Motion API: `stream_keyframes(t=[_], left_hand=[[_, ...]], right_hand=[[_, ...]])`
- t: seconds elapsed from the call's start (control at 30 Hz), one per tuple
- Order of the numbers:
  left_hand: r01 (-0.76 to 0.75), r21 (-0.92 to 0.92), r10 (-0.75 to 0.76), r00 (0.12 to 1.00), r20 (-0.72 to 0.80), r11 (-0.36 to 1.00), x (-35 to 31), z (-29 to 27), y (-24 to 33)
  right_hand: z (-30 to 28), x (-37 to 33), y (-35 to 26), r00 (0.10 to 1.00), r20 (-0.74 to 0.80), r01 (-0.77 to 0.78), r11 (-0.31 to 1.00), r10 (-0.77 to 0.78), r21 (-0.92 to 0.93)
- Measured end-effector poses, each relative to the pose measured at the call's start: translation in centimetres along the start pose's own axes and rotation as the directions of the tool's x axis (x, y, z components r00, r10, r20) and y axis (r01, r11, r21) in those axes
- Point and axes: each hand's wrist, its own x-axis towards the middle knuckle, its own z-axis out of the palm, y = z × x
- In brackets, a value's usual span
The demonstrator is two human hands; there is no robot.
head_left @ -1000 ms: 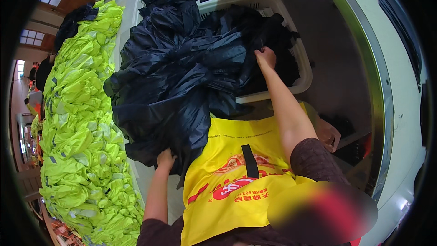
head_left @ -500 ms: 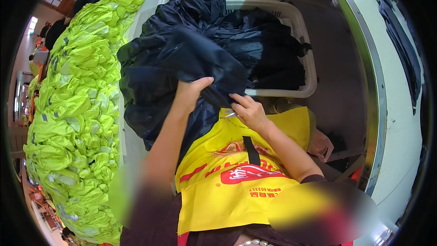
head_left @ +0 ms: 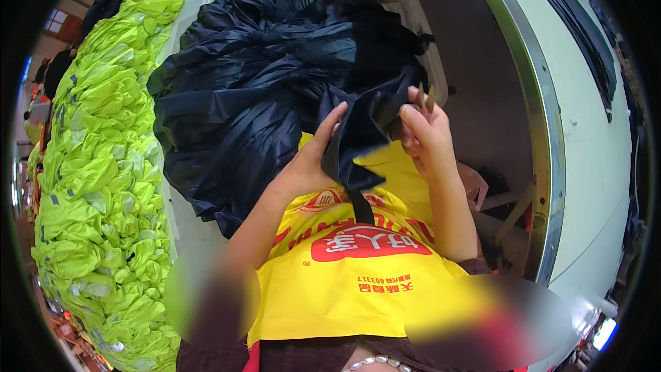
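1. Head view, middle: a dark navy, thin, glossy cloth flap [head_left: 361, 131] stands raised between the two hands, above the near part of a bright yellow apron with red print [head_left: 303, 310].
2. Left hand [head_left: 306, 165]: it lies along the flap's left side, thumb extended, probably to steady it; how firmly its fingers close cannot be told.
3. Right hand [head_left: 428, 134]: it is curled around slim metal snips [head_left: 425, 98] at the flap's right end. Their points face up and away, presumably to keep them off the cloth.
4. Far side: a large crumpled heap of dark navy cloth [head_left: 234, 110] spills over a white plastic basket [head_left: 412, 7], seemingly kept within short reach.
5. Left: a tall pile of neon yellow-green garments [head_left: 103, 193] stands apart from the dark heap, perhaps to separate colours.
6. Right: a pale, metal-edged bench [head_left: 585, 186] bears a long dark garment [head_left: 585, 38].
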Motion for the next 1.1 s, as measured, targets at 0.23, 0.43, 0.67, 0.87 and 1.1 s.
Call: stream_keyframes(t=[0.23,0.43,0.67,0.87,1.1], left_hand=[[-0.047,-0.108,0.065,0.982,0.177,0.993,-1.3,-1.2,-0.2],[-0.042,0.342,0.058,0.998,-0.038,0.939,-1.5,2.0,5.0],[0.138,-0.098,-0.148,0.983,-0.105,0.986,-2.0,4.6,2.3],[0.083,-0.289,-0.186,0.918,-0.351,0.954,-0.8,3.1,0.8],[0.136,-0.381,-0.286,0.884,-0.370,0.914,-1.5,-1.1,1.0]], right_hand=[[-1.7,-0.9,2.6,0.998,0.068,-0.026,0.986,0.015,0.167],[-1.6,-1.2,2.9,0.995,0.103,-0.006,0.987,-0.010,0.159],[-1.2,-2.2,1.8,0.995,0.074,0.064,0.996,-0.068,0.056],[0.1,-6.0,0.3,0.959,0.125,0.275,0.729,-0.254,-0.627],[-6.3,-3.9,0.2,0.998,0.014,-0.058,0.922,0.069,-0.383]])
